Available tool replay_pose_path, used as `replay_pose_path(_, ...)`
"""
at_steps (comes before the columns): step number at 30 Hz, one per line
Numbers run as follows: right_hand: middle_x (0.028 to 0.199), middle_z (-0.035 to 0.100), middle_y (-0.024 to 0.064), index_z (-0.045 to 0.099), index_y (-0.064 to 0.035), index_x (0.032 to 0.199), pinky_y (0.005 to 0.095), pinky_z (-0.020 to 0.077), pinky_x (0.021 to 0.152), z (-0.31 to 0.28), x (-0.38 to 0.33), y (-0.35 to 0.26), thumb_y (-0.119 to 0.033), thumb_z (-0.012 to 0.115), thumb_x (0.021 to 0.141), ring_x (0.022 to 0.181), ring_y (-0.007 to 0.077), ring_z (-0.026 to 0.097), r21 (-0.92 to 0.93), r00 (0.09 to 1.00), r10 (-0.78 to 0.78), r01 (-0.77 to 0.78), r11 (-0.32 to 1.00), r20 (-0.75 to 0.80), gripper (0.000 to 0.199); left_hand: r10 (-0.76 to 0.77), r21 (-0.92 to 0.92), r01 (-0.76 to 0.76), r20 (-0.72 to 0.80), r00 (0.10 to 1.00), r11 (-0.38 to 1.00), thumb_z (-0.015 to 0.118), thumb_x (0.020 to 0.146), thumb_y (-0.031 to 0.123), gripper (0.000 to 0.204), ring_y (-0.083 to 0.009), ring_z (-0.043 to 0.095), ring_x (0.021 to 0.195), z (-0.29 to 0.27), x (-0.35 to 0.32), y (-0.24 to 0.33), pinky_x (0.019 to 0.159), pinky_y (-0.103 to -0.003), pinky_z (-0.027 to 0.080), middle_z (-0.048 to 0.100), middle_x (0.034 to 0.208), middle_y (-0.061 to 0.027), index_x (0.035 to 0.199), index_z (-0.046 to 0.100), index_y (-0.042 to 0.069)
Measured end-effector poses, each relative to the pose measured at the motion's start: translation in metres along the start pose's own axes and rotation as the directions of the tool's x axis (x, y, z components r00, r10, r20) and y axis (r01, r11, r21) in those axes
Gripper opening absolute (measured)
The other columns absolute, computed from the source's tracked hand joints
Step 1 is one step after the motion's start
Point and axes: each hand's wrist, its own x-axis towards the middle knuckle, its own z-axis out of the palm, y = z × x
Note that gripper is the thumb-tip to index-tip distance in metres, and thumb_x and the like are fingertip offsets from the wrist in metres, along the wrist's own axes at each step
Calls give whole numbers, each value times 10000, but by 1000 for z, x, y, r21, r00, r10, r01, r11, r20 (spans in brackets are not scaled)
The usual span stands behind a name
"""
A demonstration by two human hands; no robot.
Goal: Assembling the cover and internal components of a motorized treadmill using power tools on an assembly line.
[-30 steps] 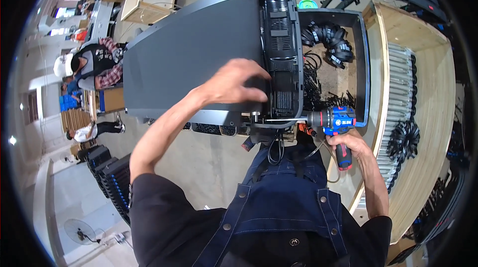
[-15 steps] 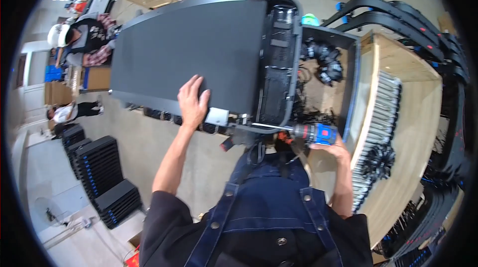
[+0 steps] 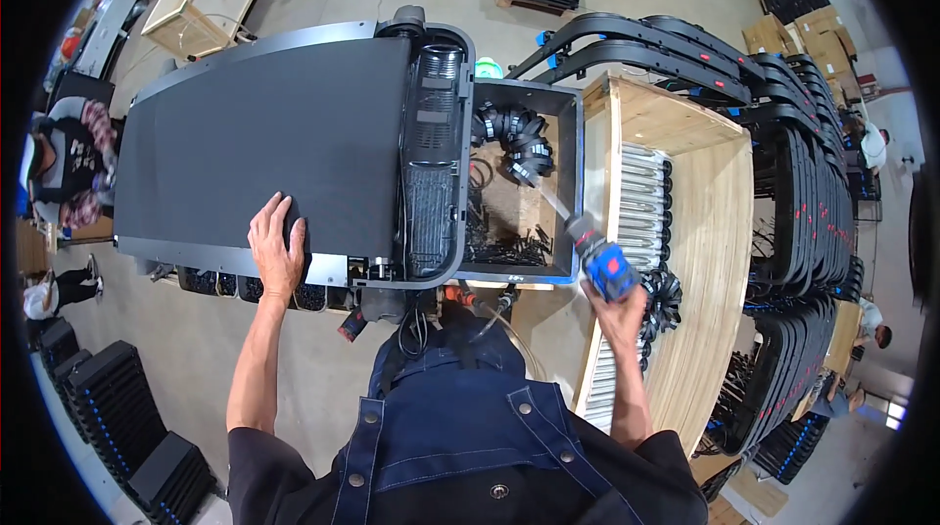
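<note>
My left hand [image 3: 278, 249] lies with fingers stretched out on the near edge of a treadmill [image 3: 264, 143], over its black belt and grey side rail. At the treadmill's right end the motor compartment [image 3: 433, 172] is uncovered. My right hand [image 3: 619, 314] grips a blue and black cordless drill [image 3: 605, 265] with a long bit. The drill is raised over the right side of a grey bin [image 3: 577, 172], its bit slanting to the upper left. Inside the bin are a bundle of black parts [image 3: 527, 148] and many loose dark screw-like pieces [image 3: 519, 249].
Right of the bin stands a wooden crate [image 3: 705, 221] holding silver tubes [image 3: 641, 197]. Curved black frames [image 3: 666, 40] are stacked behind and beside it. A person [image 3: 73, 153] is at the treadmill's far left end. Black stacked decks [image 3: 108, 407] stand at lower left.
The drill has moved away from the treadmill's near right corner and up over the bin, its bit turned toward the far side. My left hand stays on the treadmill. The view has swung right.
</note>
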Motion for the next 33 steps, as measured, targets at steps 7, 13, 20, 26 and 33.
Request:
replay_pose_path(7, 967, 650, 88, 618, 13, 1102, 363, 481, 856, 109, 37, 87, -49, 742, 826, 860, 202, 595, 142, 821, 100, -23, 990, -562, 309, 11, -51, -12, -31, 999, 999, 628, 956, 230, 409, -332, 496, 1288, -1, 1, 4, 1089, -462, 370, 556, 1413, -109, 1337, 580, 90)
replay_pose_path(13, 1032, 665, 98, 625, 6, 1147, 356, 487, 914, 118, 51, 132, -82, 788, 809, 923, 217, 625, 86, 906, -38, 82, 993, -422, 386, 27, -94, -33, -70, 997, 995, 652, 931, 218, 400, -336, 505, 1276, -6, 1, -1, 1078, -468, 374, 566, 1386, -134, 1298, 604, 66)
replay_pose_path(20, 1196, 642, 167, 519, 95, 1301, 359, 488, 968, 113, -13, 102, -43, 721, 869, 1071, 257, 632, 79, 971, 159, -147, 986, -181, 497, 48, -176, -62, -86, 995, 982, 676, 905, 230, 406, -349, 508, 1247, -6, -1, -19, 1071, -488, 373, 560, 1356, -160, 1274, 614, 71)
replay_pose_path(26, 1107, 694, 155, 608, 77, 1248, 286, 521, 852, 214, -116, -27, -123, 690, 939, 946, 158, 651, 89, 963, 138, -120, 989, -233, 377, 274, -270, -254, 36, 961, 929, 692, 893, 301, 467, -372, 447, 1330, -20, -10, -61, 1116, -525, 339, 495, 1424, -196, 1307, 601, 103)
replay_pose_path(33, 937, 727, 128, 623, 2, 1248, 270, 569, 690, 399, -225, -173, -148, 702, 946, 804, 162, 704, 268, 809, 250, -441, 857, 532, 346, 451, -414, -387, 65, 890, 824, 684, 912, 385, 544, -319, 394, 1423, -69, -24, -205, 1181, -517, 285, 480, 1497, -135, 1375, 575, 120)
